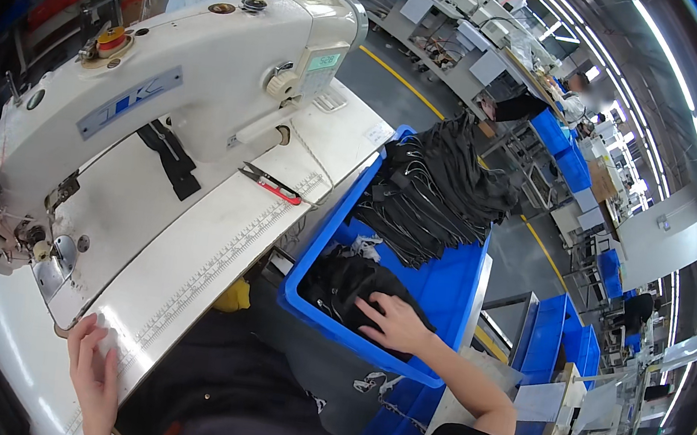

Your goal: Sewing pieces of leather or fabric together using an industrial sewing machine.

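A white industrial sewing machine (212,56) stands on a white table with a printed ruler (220,250). A black zippered strip (168,158) lies beneath its arm, and red-handled snips (278,191) lie near the ruler. My left hand (93,369) rests on the table edge below the needle area, fingers loosely curled apart, holding nothing visible. My right hand (390,324) reaches into a blue tub (463,308), fingers spread on bunched black fabric (337,281). A thick pile of black zippered pieces (430,184) fills the tub's far end.
More blue bins (550,335) and a metal-framed stand are at my right. Across a floor with yellow lines (403,82) run rows of workbenches (464,33) with machines. Co-workers (572,101) sit along them. A yellow item (232,294) shows below the table edge.
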